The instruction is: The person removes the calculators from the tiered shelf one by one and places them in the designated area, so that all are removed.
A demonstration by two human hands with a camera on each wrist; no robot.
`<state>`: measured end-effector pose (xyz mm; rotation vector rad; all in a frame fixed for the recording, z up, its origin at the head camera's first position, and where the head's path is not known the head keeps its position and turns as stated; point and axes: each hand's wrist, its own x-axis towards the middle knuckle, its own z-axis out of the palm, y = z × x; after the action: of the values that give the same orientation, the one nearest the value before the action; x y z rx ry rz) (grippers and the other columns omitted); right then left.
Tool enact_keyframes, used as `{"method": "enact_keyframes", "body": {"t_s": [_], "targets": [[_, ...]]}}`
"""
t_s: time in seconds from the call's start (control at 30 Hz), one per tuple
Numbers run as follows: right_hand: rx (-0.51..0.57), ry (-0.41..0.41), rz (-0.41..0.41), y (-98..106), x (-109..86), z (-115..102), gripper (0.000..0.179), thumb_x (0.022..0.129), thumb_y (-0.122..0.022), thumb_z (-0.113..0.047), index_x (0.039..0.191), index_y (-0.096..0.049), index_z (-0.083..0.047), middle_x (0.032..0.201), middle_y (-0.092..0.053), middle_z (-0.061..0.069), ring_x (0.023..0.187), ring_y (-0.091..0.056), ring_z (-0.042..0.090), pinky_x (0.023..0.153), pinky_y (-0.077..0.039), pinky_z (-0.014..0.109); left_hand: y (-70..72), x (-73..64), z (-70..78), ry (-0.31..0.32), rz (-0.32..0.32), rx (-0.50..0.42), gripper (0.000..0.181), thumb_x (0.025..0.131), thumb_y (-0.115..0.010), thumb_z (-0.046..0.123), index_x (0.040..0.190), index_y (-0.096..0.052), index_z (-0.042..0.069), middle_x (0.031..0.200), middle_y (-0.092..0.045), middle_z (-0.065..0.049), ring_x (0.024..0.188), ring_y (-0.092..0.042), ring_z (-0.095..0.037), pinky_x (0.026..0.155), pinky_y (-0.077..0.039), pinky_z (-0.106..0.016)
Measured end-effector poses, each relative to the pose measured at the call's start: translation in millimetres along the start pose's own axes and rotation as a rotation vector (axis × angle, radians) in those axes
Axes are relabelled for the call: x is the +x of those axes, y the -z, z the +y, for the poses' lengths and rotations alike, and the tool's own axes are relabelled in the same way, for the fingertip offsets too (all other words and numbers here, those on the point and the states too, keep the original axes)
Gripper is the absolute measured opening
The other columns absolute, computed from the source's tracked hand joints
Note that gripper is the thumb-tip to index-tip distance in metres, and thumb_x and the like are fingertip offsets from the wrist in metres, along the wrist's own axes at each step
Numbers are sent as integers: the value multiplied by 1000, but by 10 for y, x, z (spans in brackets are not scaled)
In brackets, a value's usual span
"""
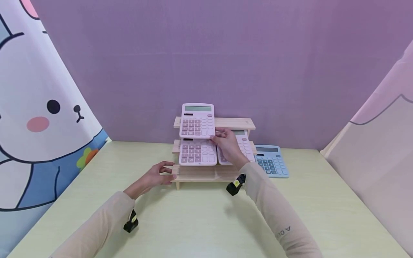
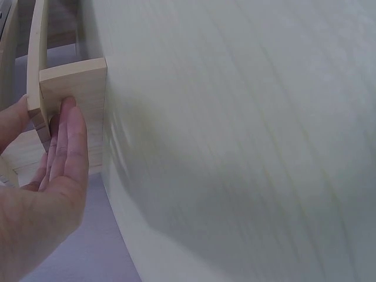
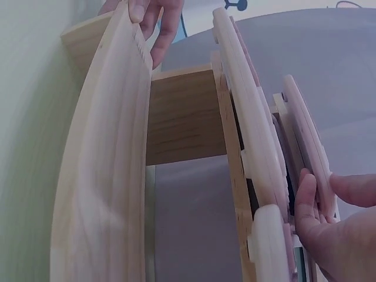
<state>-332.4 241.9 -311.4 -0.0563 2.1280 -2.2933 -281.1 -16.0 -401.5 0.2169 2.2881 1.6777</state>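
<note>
A three-tier wooden stand [image 1: 206,173] stands on the table in the head view. My left hand [image 1: 158,174] grips the left end of its lowest board, thumb on the upper face and fingers beneath, as the left wrist view shows. On the top tier a pink calculator [image 1: 197,120] leans upright. My right hand [image 1: 227,144] pinches that calculator by its lower right corner, thumb in front and fingers [image 3: 305,202] behind. Two more pink calculators lean side by side on the middle tier, the left one [image 1: 197,154] in plain sight and the right one [image 1: 246,144] partly hidden by my right hand.
A blue calculator [image 1: 272,163] leans on the table just right of the stand, partly behind it. Behind everything rises a purple backdrop [image 1: 206,64]. Cartoon-printed cloth [image 1: 38,93] hangs on the left, and a pale cloth [image 1: 380,150] on the right.
</note>
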Motion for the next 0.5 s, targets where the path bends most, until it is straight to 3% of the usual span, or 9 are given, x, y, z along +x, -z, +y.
{"method": "enact_keyframes", "body": {"t_s": [0.5], "targets": [[134,-55,77,-73,-4,-3,42,86,-54,7,125,-45,-5,111,-58,12,85,-61,14,87,-53,25,2,26,-34,7,8,-1,62,84,-65,11,136,-32,2,121,-49,-24,91,-61,-19,83,-56,-36]]}}
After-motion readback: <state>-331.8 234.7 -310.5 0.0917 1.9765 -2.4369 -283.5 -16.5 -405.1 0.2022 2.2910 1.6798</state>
